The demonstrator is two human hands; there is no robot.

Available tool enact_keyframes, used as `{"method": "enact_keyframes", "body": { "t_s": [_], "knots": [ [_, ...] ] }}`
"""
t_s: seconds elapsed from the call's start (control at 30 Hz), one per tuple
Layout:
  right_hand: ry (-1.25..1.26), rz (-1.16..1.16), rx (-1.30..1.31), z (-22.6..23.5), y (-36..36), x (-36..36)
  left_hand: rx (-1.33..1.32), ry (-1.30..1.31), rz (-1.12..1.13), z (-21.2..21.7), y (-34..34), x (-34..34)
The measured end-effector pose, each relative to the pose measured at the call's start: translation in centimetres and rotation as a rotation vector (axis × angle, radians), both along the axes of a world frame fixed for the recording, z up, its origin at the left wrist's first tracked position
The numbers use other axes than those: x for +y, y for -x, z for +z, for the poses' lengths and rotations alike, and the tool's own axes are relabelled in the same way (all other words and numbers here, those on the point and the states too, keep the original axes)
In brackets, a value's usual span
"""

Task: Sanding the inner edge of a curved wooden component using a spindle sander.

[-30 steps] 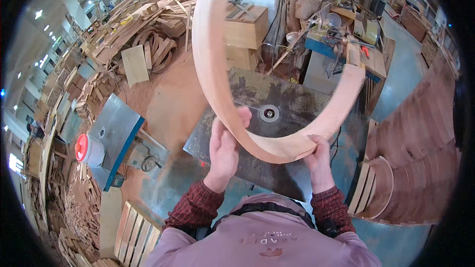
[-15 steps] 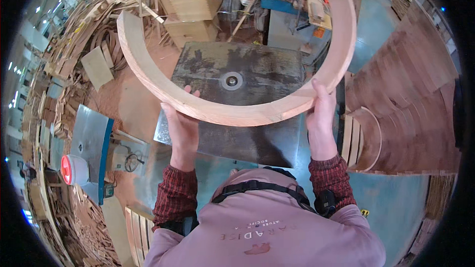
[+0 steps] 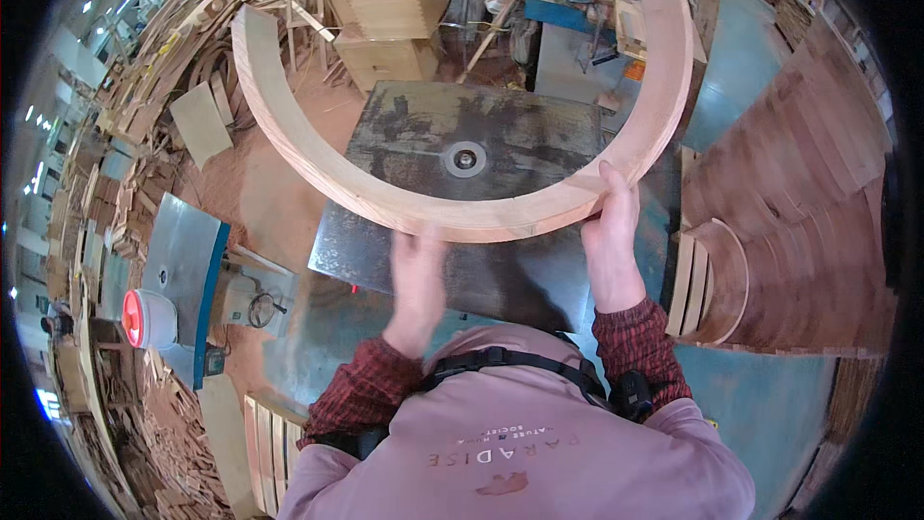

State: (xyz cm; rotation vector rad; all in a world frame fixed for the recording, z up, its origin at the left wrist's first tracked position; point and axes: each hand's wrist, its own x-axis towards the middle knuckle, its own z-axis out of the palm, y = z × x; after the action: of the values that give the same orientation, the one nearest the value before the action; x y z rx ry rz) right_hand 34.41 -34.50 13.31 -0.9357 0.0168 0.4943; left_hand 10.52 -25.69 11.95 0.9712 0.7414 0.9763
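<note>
A pale wooden half-ring (image 3: 486, 220) is held up above a dark metal machine table (image 3: 539, 125), its two ends pointing away from me. My right hand (image 3: 613, 241) grips the curve on its right side, with the thumb over the near edge and the other fingers beneath. My left hand (image 3: 418, 281) is blurred by motion at the outer edge, left of the curve's middle. Its fingertips are smeared, so I cannot tell whether they touch the wood. Inside the curve shows a round spindle (image 3: 465, 159) set in the table.
Stacked curved brown wood panels (image 3: 780, 231) stand at the right. A smaller metal table (image 3: 178, 250) at the left bears a white tub with a red lid (image 3: 149, 319). Wooden boxes (image 3: 390, 10) and heaped offcuts lie beyond, with a cluttered bench (image 3: 568, 53) at the back.
My left hand has left its grip at the left of the half-ring and moved right along the outer edge. My right hand keeps its hold; the half-ring has barely shifted.
</note>
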Motion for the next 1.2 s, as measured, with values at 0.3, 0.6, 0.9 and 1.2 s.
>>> {"method": "enact_keyframes", "body": {
  "t_s": [0.3,0.6,0.9,1.2],
  "knots": [
    [-0.194,0.115,-0.025,1.4,5.4,2.9,-0.216,0.306,-0.168,1.2,-2.8,-1.7],
    [-0.261,0.331,0.199,-0.7,4.8,2.0,-0.380,0.158,-0.189,1.0,-0.7,1.3],
    [-0.599,0.690,0.042,-2.7,5.5,-0.3,-0.500,-0.039,-0.399,1.0,1.4,3.5],
    [-0.577,0.705,-0.031,-2.6,5.5,-1.1,-0.542,0.084,-0.419,-0.8,2.1,2.9]
  ]
}}
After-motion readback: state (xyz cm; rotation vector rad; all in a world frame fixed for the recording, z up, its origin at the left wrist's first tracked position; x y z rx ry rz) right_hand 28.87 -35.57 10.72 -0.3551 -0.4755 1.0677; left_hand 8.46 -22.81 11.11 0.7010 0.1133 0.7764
